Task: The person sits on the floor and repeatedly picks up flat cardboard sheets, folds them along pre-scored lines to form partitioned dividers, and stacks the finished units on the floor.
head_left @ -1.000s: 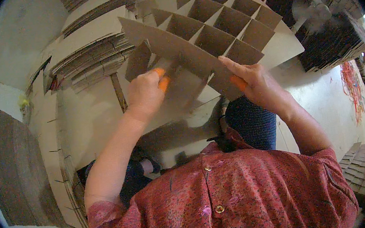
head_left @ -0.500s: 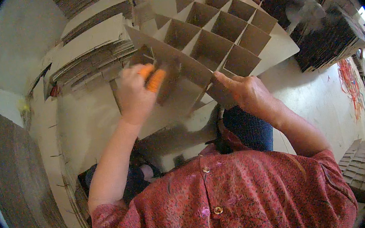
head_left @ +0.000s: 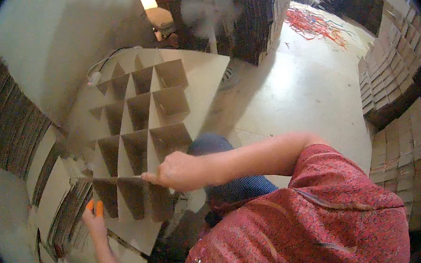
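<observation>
A brown, many-celled cardboard grid (head_left: 138,111) is carried by the pale tabletop (head_left: 205,79). Farther off, the light floor (head_left: 294,82) is strewn with a tangle of red strips (head_left: 313,25), and stacks of cardboard (head_left: 397,66) are borne along its right side.

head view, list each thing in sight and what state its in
Cardboard grid: slotted together, cells open
Left hand: beside the grid, hold unclear
Right hand: touching the grid's near part
Fan: blades blurred, apparently spinning
Red strips: loose, heaped
Cardboard sheets: flat, stacked
</observation>
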A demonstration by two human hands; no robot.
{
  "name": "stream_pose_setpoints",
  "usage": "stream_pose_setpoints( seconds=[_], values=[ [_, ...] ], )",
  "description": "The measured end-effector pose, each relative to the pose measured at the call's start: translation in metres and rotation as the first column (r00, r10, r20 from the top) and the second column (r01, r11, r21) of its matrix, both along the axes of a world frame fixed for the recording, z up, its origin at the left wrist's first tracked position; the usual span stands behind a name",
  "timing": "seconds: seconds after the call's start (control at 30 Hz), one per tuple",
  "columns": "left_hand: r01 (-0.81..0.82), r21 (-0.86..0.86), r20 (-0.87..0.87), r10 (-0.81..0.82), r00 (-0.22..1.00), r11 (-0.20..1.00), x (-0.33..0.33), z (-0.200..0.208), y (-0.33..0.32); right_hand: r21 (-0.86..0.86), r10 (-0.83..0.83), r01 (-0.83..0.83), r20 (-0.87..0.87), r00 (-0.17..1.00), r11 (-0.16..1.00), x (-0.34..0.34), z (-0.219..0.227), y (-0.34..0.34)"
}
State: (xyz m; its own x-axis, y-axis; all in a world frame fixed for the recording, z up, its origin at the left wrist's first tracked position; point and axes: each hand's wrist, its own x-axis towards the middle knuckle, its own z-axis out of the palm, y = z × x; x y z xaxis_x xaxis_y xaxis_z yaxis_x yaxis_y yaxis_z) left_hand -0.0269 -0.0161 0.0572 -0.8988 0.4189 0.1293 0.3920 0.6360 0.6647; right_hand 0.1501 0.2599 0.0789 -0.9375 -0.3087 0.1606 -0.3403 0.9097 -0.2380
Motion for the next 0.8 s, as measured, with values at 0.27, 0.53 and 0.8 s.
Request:
stream_pose_setpoints(
  seconds=[0.27,0.53,0.8],
  values=[
    [0.052,0.189,0.038,-0.06,0.997,0.981,0.011,-0.009,0.006,0.015,-0.04,0.041,-0.046,0.998,0.999,0.017,-0.002,0.002],
    [-0.001,0.002,0.026,0.001,1.0,1.0,0.008,0.022,0.031,-0.531,-0.479,0.247,-0.358,0.801,0.81,0.012,0.006,0.037],
    [-0.043,0.502,0.405,-0.191,0.894,0.864,0.047,0.013,0.078,-0.668,-0.455,0.565,0.36,0.814,0.483,-0.033,-0.01,0.064]
  ],
)
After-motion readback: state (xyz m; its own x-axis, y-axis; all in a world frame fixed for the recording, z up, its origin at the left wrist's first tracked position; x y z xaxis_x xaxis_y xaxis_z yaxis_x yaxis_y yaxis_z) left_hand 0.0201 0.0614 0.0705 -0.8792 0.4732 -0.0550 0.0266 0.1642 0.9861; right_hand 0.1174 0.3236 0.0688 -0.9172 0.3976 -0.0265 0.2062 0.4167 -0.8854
